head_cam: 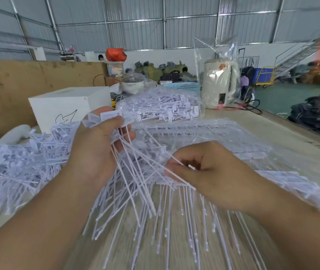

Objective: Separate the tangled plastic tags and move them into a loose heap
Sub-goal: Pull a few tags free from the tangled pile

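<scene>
Tabletop [272, 133], bag [174, 106] of tags [165, 110]

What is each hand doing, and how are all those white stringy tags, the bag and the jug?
left hand: raised, gripping a bunch of white plastic tags by their label ends
right hand: pinching thin tag tails
loose heap of white tags: lying on the left of the table
clear plastic bag: upright, over the cream jug
cream plastic jug: standing, lid on
</scene>
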Tool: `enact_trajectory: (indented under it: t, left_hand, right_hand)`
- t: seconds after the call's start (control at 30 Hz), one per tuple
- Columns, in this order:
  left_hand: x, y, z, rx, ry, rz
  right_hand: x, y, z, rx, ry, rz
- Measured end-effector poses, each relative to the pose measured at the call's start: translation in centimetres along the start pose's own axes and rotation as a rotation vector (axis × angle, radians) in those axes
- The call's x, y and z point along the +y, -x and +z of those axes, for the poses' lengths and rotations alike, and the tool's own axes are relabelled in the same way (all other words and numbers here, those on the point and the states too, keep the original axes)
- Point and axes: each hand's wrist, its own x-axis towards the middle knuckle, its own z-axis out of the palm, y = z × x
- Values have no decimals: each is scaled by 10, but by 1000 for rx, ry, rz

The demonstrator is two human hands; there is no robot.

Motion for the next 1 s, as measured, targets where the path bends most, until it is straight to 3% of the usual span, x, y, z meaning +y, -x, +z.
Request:
enact_trajectory:
  t: [0.2,0.27,0.4,0.63,0.87,1.0]
  left_hand:
    - [9,-3,-4,16,20,28]
    - [9,-3,-6,18,32,29]
    - [7,-2,-5,-14,8,27]
    - [8,-2,-6,-30,5,22]
    - [11,-1,-7,-20,-24,29]
    - [11,4,-3,-34,-69,21]
  right_hand:
    - [-2,-4,-5,222,-207,13]
    - [-2,-3,-5,158,-144,45]
    - [-2,-2,8,-149,127,164]
    - [8,2,13,-286,470,186]
    - [8,-2,6,-119,499,173]
    - [4,-3,-2,176,329,53]
